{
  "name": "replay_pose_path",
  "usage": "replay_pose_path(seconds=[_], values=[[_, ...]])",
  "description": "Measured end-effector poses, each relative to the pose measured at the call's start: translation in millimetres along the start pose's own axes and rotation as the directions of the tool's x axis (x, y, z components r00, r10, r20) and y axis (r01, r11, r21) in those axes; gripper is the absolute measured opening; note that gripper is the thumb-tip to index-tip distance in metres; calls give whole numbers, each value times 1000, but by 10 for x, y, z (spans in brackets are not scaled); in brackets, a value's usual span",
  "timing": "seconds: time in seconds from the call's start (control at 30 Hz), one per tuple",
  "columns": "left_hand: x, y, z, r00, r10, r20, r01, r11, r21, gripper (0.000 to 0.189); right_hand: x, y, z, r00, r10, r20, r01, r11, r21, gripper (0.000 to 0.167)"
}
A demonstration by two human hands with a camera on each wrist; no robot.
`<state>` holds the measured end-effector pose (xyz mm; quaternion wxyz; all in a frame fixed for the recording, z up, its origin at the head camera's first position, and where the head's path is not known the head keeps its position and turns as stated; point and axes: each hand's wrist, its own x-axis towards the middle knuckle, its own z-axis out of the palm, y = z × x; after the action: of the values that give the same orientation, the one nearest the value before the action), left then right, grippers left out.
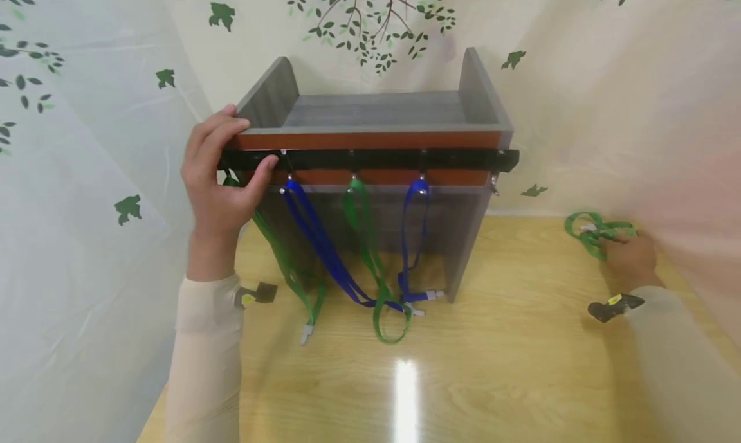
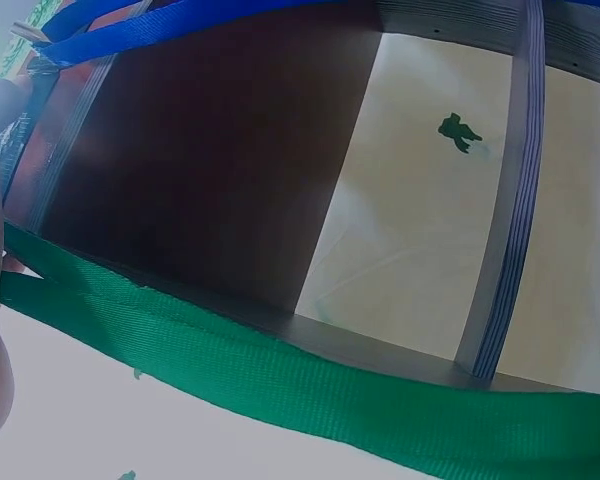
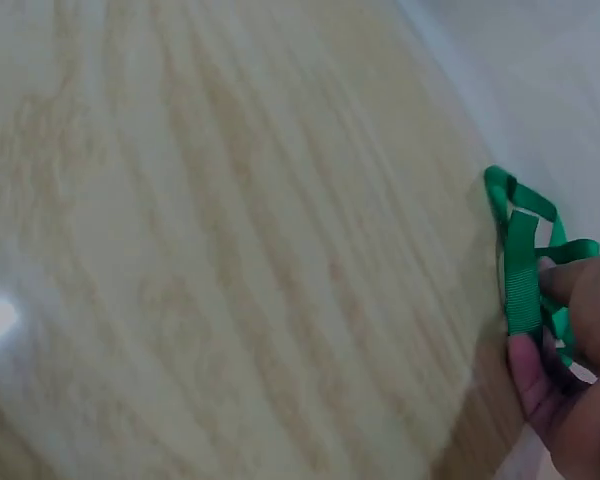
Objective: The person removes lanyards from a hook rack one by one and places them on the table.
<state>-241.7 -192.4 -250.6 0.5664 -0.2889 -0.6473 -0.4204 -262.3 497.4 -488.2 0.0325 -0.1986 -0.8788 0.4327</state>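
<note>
At the left end of a black hook rail (image 1: 393, 159), my left hand (image 1: 222, 166) grips the rail and the front of the grey shelf unit (image 1: 483, 102), thumb across the rail and fingers over the top edge. Green lanyards (image 1: 365, 237) and blue lanyards (image 1: 318, 237) hang from its hooks, their clips low near the table. One green strap (image 2: 310, 380) crosses the left wrist view close up. Far to the right, my right hand (image 1: 631, 256) pinches a looped green lanyard (image 3: 523, 270) between thumb and fingers, close over the table.
The rail's rightmost hook (image 1: 494, 184) holds no lanyard. A light wood table (image 1: 509, 366) lies under everything. Behind and at the sides hangs a pale curtain (image 1: 550, 108) with leaf prints. Each wrist wears a small black camera mount (image 1: 615, 307).
</note>
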Motion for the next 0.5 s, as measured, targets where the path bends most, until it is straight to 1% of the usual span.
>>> replay_pose_path(seconds=[0.03,0.07,0.1,0.2,0.27,0.37,0.5], values=[[-2,-2,6,1000,0,2,0,1000,-2,61,-2,-15,10,999,-37,10,38,992,-118,59],[-4,0,10,1000,-2,1,2,1000,-5,61,-1,-39,23,996,-84,29,89,977,-195,63],[-4,2,12,1000,-4,-1,4,1000,-8,61,4,-60,43,994,-107,37,113,968,-224,63],[-5,11,12,1000,-11,-8,11,1000,-14,62,0,-135,99,984,-170,50,176,959,-222,57],[-7,12,13,1000,-13,-10,13,1000,-14,62,4,-163,136,980,-197,37,200,949,-242,52],[-11,8,22,1000,-14,-9,14,1000,-14,62,24,-173,175,980,-197,32,199,954,-225,49],[-15,0,33,1000,-12,-11,12,1000,-16,61,66,-163,205,985,-165,49,171,971,-165,52]])
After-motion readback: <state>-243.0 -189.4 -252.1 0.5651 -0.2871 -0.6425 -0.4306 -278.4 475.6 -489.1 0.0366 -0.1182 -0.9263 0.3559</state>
